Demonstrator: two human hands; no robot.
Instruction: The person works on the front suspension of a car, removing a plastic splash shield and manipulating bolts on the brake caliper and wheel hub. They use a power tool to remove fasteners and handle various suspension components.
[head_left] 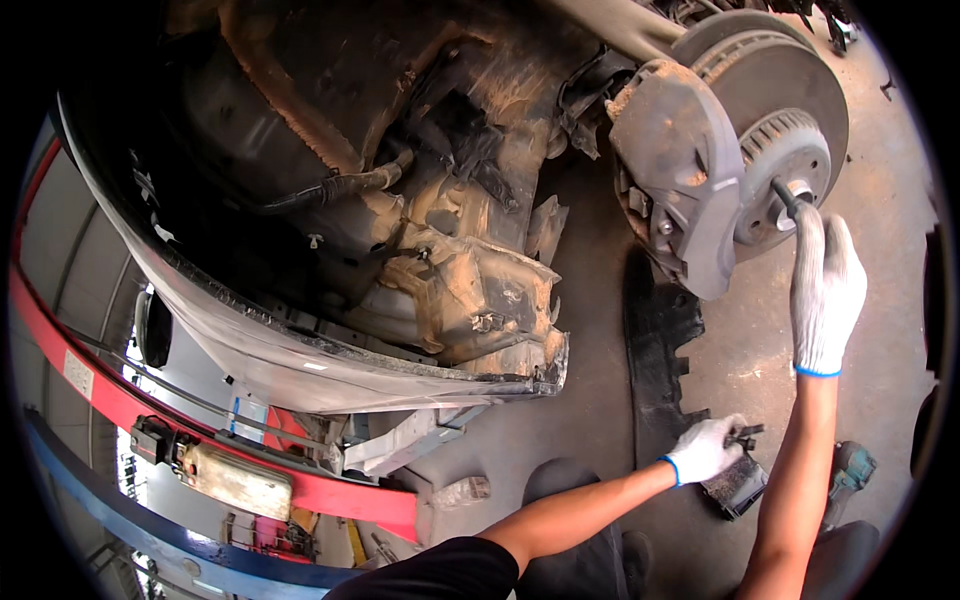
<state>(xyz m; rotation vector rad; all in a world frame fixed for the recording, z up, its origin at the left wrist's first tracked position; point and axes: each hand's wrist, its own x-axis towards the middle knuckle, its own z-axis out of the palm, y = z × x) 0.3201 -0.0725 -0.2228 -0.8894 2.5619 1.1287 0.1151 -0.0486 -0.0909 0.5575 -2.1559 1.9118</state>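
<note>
At the upper right, my right hand [828, 285], in a white knit glove with a blue cuff, reaches up to the wheel hub [812, 150]. Its fingers pinch a short dark bolt [784, 194] against the hub's face, beside the centre bore. Behind the hub is the grey brake disc [822, 80], with the dusty brake caliper [665, 150] on its left side. Lower down, my left hand [703, 450], gloved the same way, is closed around several dark bolts [744, 436] whose ends stick out past the fingers. Below it sits a black box-shaped part [737, 488].
A teal and grey power tool [853, 468] stands low on the right. A long black plastic piece [655, 330] lies on the floor. The car's fender edge [300, 385] and muddy wheel arch [470, 270] fill the left. Red [340, 492] and blue [200, 555] beams run at lower left.
</note>
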